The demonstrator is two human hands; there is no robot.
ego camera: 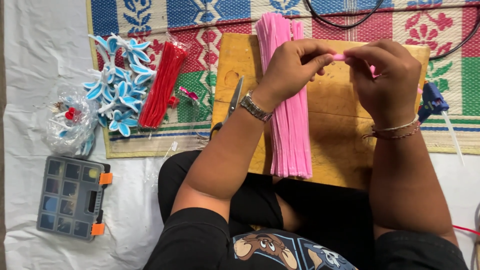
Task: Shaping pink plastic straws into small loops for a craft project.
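A pink pipe cleaner is pinched between the two hands above the wooden board, the left hand closed on one end with thumb and fingertips, the right hand curled shut on the other. The step looks like bending or twisting this one stem; the next move, I judge, calls for a firm pinch and a small turn. The pink bundle lies under the left wrist, scissors just outside it, a glue gun beyond the right.

clear sleeve of red stems, crinkled clear bag at left
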